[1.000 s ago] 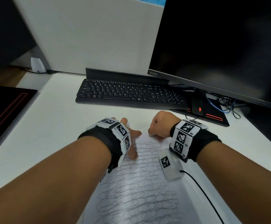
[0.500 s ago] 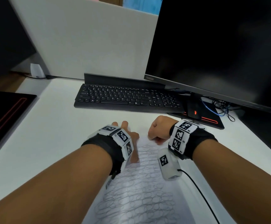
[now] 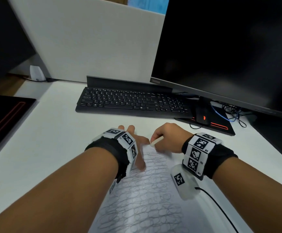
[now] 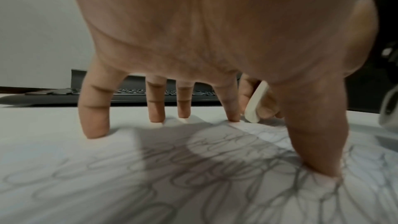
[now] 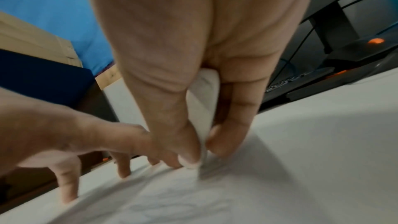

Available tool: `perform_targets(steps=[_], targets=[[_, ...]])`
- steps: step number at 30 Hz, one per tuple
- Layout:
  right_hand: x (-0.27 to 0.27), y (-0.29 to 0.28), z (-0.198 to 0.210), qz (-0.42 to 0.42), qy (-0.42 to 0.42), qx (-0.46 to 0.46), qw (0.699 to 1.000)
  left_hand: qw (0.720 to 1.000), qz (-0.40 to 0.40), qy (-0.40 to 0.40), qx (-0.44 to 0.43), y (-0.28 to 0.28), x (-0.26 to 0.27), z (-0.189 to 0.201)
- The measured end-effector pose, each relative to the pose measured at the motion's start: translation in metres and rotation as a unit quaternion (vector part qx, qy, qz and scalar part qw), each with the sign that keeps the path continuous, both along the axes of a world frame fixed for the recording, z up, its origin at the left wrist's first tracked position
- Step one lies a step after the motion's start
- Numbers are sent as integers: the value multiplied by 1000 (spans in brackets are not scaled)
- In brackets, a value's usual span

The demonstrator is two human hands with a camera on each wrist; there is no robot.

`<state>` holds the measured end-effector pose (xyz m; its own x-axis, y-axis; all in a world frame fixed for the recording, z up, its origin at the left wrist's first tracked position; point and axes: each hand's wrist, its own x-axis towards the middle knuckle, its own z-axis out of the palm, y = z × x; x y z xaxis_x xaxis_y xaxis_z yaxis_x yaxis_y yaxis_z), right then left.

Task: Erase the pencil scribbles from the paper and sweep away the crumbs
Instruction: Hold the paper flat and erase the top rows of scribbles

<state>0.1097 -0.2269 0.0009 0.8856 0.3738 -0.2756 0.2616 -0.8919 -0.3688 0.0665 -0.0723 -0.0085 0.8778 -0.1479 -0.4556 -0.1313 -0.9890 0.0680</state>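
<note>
A white sheet of paper (image 3: 147,195) covered in looping pencil scribbles (image 4: 215,163) lies on the white desk between my forearms. My left hand (image 3: 135,142) presses down on the sheet's far left part with straight, spread fingertips (image 4: 94,130) and thumb. My right hand (image 3: 167,137) pinches a flat white eraser (image 3: 156,141) between thumb and fingers. The eraser's lower end (image 5: 202,135) touches the paper's far edge, just right of my left forefinger. In the left wrist view the eraser (image 4: 256,103) shows behind the forefinger.
A black keyboard (image 3: 133,103) lies across the desk beyond my hands. A dark monitor (image 3: 229,52) stands at the right, with a mouse (image 3: 202,115), a mat and cables under it. A black pad (image 3: 4,118) lies at the left. A cable (image 3: 217,207) trails from my right wrist.
The right hand has turned so that the eraser now shows at the paper's top edge. The left hand stays pressed on the sheet. The head view has shifted slightly.
</note>
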Motion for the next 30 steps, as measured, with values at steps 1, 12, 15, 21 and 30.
perform_targets(steps=[1, 12, 15, 21, 30], targets=[[0, -2, 0, 6, -10, 3, 1000, 1000, 1, 1, -3, 1, 1, -1], [-5, -3, -6, 27, 14, 35, 999, 1000, 2, 2, 1, 1, 6, -8], [-2, -3, -4, 1, 29, 34, 999, 1000, 3, 3, 3, 0, 7, -9], [-4, 3, -3, -28, 73, 36, 996, 1000, 4, 10, 10, -1, 9, -7], [-1, 3, -3, -115, 92, 74, 986, 1000, 8, 7, 15, -3, 9, -9]])
